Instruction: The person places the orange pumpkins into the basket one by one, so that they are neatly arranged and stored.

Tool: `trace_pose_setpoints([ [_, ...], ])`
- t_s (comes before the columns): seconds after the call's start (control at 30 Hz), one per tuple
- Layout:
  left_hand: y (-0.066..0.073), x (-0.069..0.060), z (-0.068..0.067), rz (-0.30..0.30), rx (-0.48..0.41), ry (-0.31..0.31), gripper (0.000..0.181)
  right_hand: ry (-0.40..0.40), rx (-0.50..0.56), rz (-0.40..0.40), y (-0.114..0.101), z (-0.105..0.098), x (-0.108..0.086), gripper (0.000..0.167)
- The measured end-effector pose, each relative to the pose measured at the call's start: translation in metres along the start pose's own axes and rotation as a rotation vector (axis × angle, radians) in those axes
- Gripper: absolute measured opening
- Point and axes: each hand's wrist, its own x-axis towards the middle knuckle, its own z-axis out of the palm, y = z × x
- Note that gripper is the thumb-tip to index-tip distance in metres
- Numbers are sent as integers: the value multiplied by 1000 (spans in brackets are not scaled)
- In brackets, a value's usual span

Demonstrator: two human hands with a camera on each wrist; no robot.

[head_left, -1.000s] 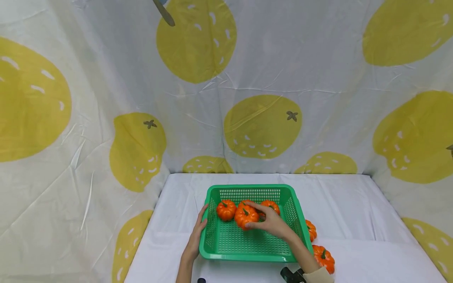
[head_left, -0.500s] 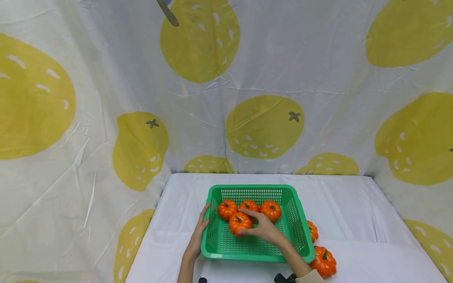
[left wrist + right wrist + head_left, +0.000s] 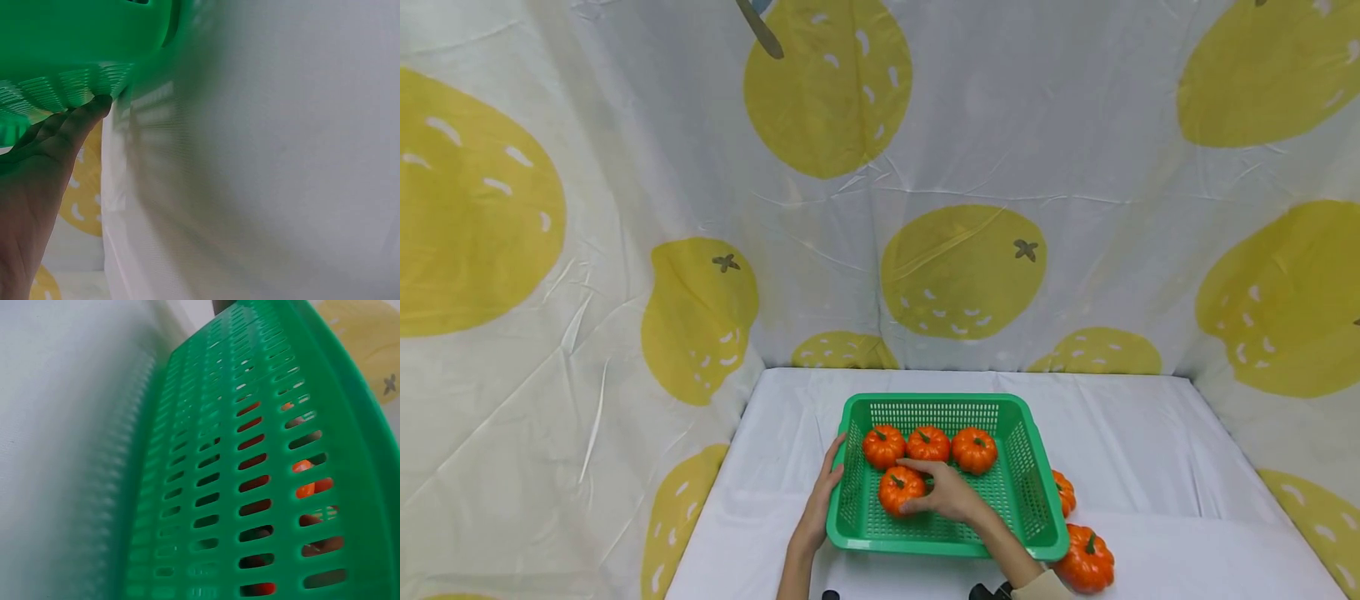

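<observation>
We see the right hand (image 3: 953, 493) reaching into the green basket (image 3: 925, 547) and holding a small orange pumpkin (image 3: 895, 493). Its thumb lies along the pumpkin's near right side and its fingers bend over the far right side, so the pumpkin sits between them with its left side and green stem uncovered. We cannot tell whether its underside touches the basket floor.

Just beyond it, 3 more pumpkins stand in a row inside the basket: the left pumpkin (image 3: 882, 447), the middle pumpkin (image 3: 929, 442) and the right pumpkin (image 3: 974, 451). From the right wrist we see mostly the slotted outer wall, with bits of orange showing through the holes.

The left hand (image 3: 817, 500) is at the basket's left side, its fingers (image 3: 84, 122) fairly straight and touching the outer wall below the rim.

Outside, to the basket's right, we count 2 pumpkins: a far pumpkin (image 3: 1064, 493), partly hidden by the basket, and a near pumpkin (image 3: 1086, 562) close to the corner. Everything stands on a white, lightly creased tablecloth (image 3: 1157, 458). Around the table we see pale sheets (image 3: 820, 267) printed with big yellow fruit, and a beige sleeve (image 3: 1043, 587) at the right wrist.
</observation>
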Motion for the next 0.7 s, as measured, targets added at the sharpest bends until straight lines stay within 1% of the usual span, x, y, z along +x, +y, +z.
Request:
trace_pose_setpoints([
  [0.2,0,0,-1,10,5,-9,56,-58,11,13,7,5,1,75],
  [0.47,0,0,-1,13,19,2,55,-75,31,12,13,8,4,76],
  [0.7,0,0,0,20,-2,-9,55,-98,84,-4,11,2,-1,78],
])
